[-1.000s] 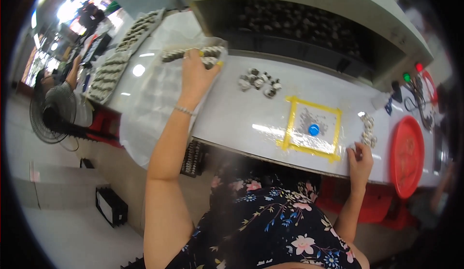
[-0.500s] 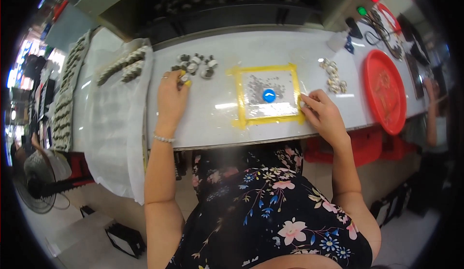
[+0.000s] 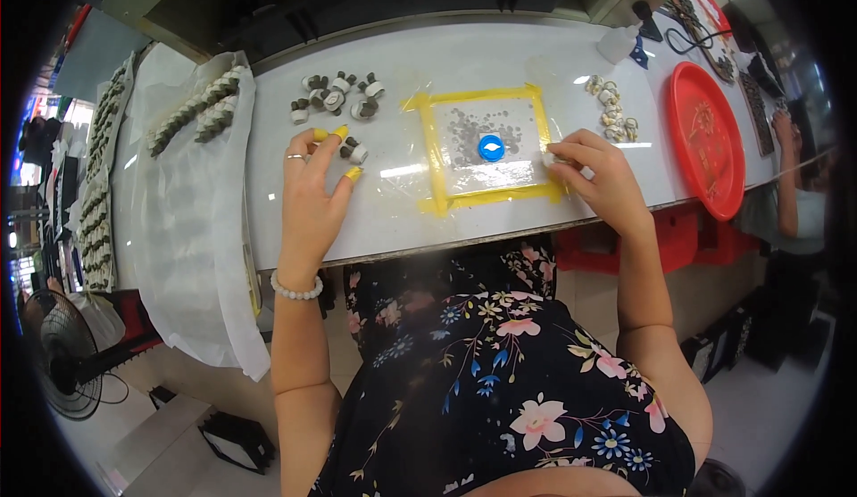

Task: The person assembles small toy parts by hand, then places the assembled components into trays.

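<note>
My left hand (image 3: 312, 189), with yellow covers on thumb and fingertip, is spread open around a small dark-and-white piece (image 3: 354, 151) on the table. Whether the fingers touch it I cannot tell. Beyond it lies a loose cluster of similar dark-and-white pieces (image 3: 334, 100). My right hand (image 3: 607, 180) is pinched by the right edge of a square framed in yellow tape (image 3: 433, 153); a small whitish piece (image 3: 548, 159) shows at its fingertips, its kind unclear. Inside the square are grey dots and a round blue cap-like thing (image 3: 491, 147).
Small pale-and-gold pieces (image 3: 611, 109) lie right of the square, near a red oval tray (image 3: 680, 140). A translucent bottle (image 3: 616, 44) stands behind. Rows of dark-and-white pieces (image 3: 214, 109) rest on white sheeting at left. Another person's arm (image 3: 786, 176) shows far right.
My left fingers have spread apart, and a dark-and-white piece now sits between them, away from the cluster. The right hand stays pinched by the square. The whole view has shifted slightly.
</note>
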`<state>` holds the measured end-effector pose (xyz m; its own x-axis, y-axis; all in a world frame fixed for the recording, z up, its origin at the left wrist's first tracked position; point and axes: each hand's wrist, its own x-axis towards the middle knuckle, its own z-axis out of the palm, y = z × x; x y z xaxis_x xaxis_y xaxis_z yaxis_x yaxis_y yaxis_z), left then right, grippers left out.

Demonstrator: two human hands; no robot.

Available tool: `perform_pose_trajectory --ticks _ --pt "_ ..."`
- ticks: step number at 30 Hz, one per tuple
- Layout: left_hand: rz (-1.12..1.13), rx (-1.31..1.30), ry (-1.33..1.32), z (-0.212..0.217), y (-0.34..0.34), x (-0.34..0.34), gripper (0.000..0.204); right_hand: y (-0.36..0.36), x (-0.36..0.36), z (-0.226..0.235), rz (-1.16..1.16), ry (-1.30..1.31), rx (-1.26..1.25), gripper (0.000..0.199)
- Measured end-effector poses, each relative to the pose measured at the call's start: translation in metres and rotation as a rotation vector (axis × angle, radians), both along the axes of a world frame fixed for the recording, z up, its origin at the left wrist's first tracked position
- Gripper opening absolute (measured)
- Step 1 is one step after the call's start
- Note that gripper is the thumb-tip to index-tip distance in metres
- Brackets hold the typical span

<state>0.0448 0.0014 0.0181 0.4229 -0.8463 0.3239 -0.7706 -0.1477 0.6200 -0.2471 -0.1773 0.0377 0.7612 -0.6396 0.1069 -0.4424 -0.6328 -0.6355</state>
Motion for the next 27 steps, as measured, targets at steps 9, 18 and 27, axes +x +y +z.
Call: perform_pose_trajectory --ticks 9,18,27 --pt "-0.086 0.140 -0.017 0.000 -0.010 0.004 0.030 -0.001 0.055 -0.004 0.194 -0.085 -0.189 0.018" --pt "-0.175 -0.218 1.152 -0.018 -0.002 -0.055 0.029 -0.001 0.067 0.001 0.278 0.063 -0.332 0.016" --pt "-0.231 -0.257 1.489 -0.029 -0.016 -0.082 0.031 0.001 0.063 -0.001 0.208 -0.090 -0.244 0.019"
